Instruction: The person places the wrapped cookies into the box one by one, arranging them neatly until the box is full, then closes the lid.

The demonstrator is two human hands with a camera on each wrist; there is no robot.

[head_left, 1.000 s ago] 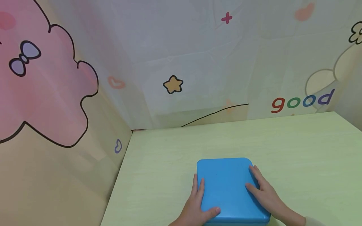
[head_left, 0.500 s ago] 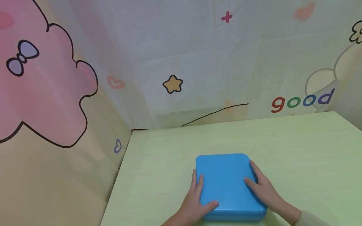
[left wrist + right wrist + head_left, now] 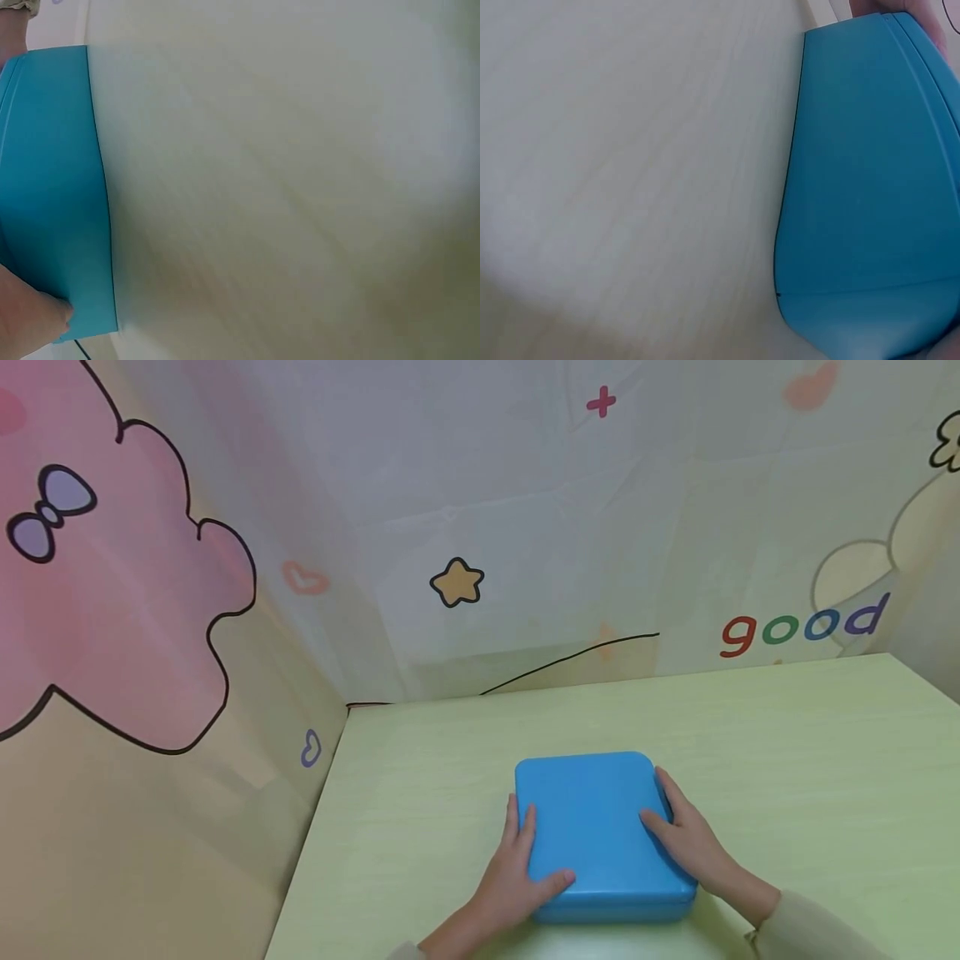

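Note:
A blue box (image 3: 588, 822) with rounded corners and what looks like a fitted lid lies on the pale table, between my two hands. My left hand (image 3: 513, 872) holds its left side, thumb over the near top corner and fingers along the edge. On the opposite side my right hand (image 3: 696, 842) grips the box, thumb on the top and another finger down the side. In the left wrist view the side wall of the box (image 3: 52, 187) shows at the left edge. The right wrist view has the box (image 3: 862, 172) at right, a lid seam along it.
The pale green table (image 3: 420, 793) spreads out around the box. A printed cloth (image 3: 525, 527) with a star, hearts and the word "good" hangs behind the table. Another cloth side (image 3: 150, 827) with a pink figure borders the table's left edge.
The box has slid away from me and slightly left across the table, both hands moving along with it. More of its near side now shows, and both sleeves are in view.

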